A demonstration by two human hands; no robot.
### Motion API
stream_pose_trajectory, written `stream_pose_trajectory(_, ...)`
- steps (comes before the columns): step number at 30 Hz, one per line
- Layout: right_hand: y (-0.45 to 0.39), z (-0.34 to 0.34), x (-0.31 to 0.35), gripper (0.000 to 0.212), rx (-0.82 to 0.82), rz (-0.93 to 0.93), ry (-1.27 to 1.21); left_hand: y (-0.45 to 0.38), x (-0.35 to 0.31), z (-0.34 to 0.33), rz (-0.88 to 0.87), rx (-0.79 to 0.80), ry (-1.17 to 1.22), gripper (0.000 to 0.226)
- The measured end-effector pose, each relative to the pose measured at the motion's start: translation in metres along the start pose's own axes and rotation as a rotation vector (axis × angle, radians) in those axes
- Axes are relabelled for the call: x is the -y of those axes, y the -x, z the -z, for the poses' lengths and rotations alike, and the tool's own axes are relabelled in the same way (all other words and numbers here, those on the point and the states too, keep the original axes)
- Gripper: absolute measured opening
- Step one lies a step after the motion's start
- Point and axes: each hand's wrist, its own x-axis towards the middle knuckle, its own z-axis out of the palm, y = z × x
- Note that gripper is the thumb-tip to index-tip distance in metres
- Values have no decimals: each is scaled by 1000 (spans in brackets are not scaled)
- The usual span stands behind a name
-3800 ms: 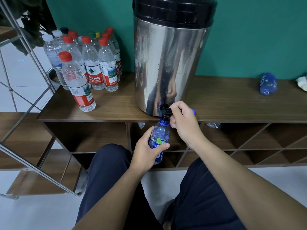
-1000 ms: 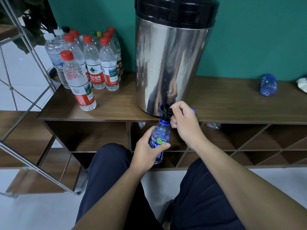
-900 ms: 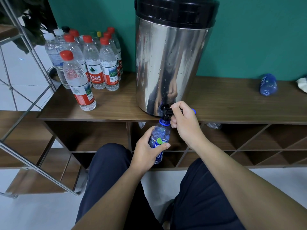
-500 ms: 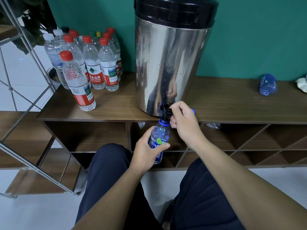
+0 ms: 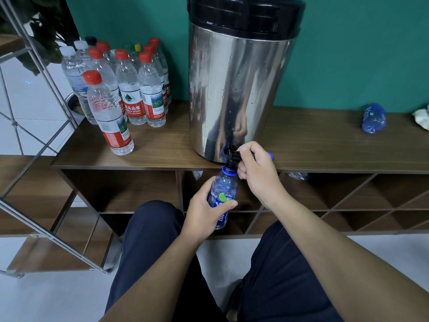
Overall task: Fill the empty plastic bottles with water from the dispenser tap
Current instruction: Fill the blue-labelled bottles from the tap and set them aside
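A tall steel water dispenser (image 5: 236, 94) with a black lid stands on the wooden shelf top (image 5: 313, 140). Its black tap (image 5: 232, 158) juts out at the bottom front. My left hand (image 5: 204, 212) grips a small blue-tinted plastic bottle (image 5: 222, 191), holding it upright with its mouth right under the tap. My right hand (image 5: 257, 170) is curled round the tap's lever, and a blue cap (image 5: 269, 155) peeks out behind its fingers. Whether water is running cannot be seen.
Several capped clear bottles (image 5: 130, 89) with red labels stand at the shelf's left end, one (image 5: 109, 115) nearer the front. A blue bottle (image 5: 373, 118) lies on its side at the right, beside a crumpled cloth (image 5: 421, 118). A metal rack (image 5: 34, 126) slants on the left. My knees are below.
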Motion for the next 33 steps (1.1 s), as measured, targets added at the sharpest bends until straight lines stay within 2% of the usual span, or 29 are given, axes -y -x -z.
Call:
stream_pose_trajectory(25,1,-1,3,22,1,0,-21,0,0,-1,27,-9,-31,68)
stream_pose_trajectory(29,1,-1,3,22,-3,2,-25,-1,2,-1,40,-18,-25,76)
stream_pose_trajectory(33,1,-2,2,22,-5,4,-22,1,-1,-1,17,-10,-2,63)
